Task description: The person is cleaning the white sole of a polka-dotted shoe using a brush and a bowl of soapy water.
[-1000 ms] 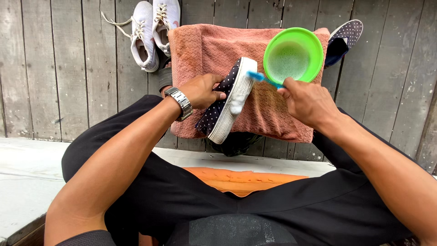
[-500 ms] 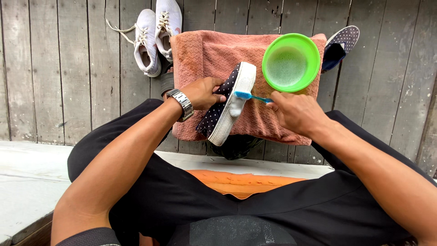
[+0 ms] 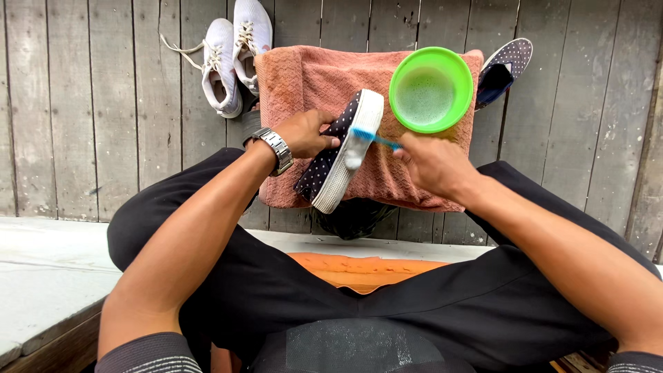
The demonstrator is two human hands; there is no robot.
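Gripping a dark polka-dot slip-on shoe (image 3: 336, 153) by its upper, the person's left hand (image 3: 304, 133) tilted the white sole toward the right hand (image 3: 429, 163), which was closed around a blue toothbrush (image 3: 364, 139) whose bristles pressed against the sole's foamy white rim. The shoe hung over the middle of a pink towel (image 3: 304, 79) that draped over a low support between the seated person's knees, its toe pointing toward the towel's near edge.

Just beyond the brush, a green bowl (image 3: 431, 90) of cloudy water sat near the towel's far right corner, touching distance from the working knuckles. That looked like the weak point: a wide back-stroke of the right hand could have clipped the bowl and tipped it over the towel's right edge, where the matching dotted shoe (image 3: 506, 63) lay on the grey wooden deck (image 3: 90, 103). The soft, sagging cloth gave the bowl little footing.

Suds seemed another risk, since a slick sole could have slipped from the left hand's hold, which rested only on the fabric side. A pair of white sneakers (image 3: 231, 48) lay on the deck past the towel's far left corner, well apart from any splash.
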